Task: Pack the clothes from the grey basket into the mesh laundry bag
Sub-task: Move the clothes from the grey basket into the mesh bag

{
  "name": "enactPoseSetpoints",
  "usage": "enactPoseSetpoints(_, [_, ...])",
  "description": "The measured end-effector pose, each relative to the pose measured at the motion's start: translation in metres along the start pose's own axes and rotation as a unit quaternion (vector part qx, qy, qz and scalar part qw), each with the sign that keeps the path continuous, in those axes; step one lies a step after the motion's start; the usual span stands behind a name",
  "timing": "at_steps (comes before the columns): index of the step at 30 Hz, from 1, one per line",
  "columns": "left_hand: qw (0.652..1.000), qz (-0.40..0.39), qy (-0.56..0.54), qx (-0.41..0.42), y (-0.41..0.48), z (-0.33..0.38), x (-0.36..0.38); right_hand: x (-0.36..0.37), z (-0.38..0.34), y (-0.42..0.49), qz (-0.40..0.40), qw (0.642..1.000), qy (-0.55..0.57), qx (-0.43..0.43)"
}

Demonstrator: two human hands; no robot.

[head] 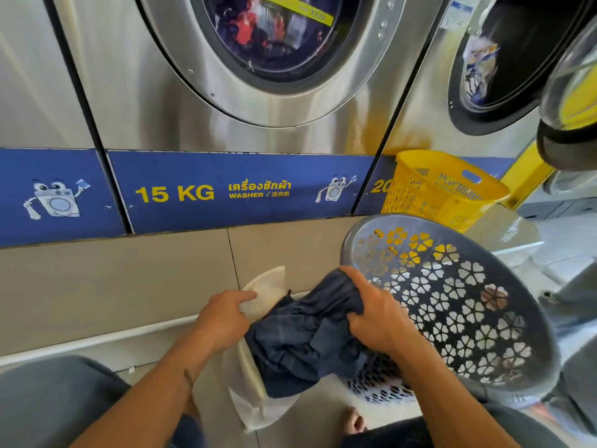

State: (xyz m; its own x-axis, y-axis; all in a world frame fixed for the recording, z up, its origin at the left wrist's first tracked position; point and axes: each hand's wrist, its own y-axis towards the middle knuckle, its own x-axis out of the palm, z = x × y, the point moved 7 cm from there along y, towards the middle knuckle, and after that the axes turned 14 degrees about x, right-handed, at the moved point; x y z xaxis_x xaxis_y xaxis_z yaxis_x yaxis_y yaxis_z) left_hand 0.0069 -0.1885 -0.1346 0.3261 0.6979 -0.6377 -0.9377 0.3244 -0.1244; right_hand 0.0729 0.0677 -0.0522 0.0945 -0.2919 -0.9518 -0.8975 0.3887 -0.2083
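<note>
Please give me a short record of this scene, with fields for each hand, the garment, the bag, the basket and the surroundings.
left hand: grips mesh laundry bag at its opening
right hand: clutches dark blue garment
garment: bunched, between bag and basket
grey basket: tilted toward person, inside looks empty
yellow basket: behind grey one
washers: two with laundry inside

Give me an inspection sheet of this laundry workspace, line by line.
Surface: beige tiled floor, a small white scrap lying near the left arm.
Job's things: grey basket tilted toward the person; dark navy garment going into the white mesh laundry bag.
Clutter: yellow basket behind the grey one.
Grips: left hand holds the bag's opening; right hand clutches the garment.
Cables: nothing seen.
Surroundings: steel washers, the middle one labelled 15 KG and loaded.
</note>
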Motion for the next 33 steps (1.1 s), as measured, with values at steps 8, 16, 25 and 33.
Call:
enactPoseSetpoints(8, [1.000,-0.009,-0.001,-0.013,-0.008,-0.001,-0.004,-0.011,-0.006,-0.002,0.096,0.994,0.045,-0.018])
enactPoseSetpoints(16, [1.000,-0.015,-0.005,-0.021,-0.010,0.002,-0.006,-0.048,-0.066,-0.055,0.273,0.942,0.083,-0.175])
enactPoseSetpoints(25, [0.999,-0.007,0.027,-0.030,-0.013,-0.006,-0.014,0.114,-0.092,-0.044,-0.165,0.972,0.098,-0.132])
enactPoseSetpoints(33, [0.997,-0.017,0.061,-0.042,-0.009,-0.016,-0.017,0.100,-0.092,-0.029,-0.022,0.978,0.145,-0.146])
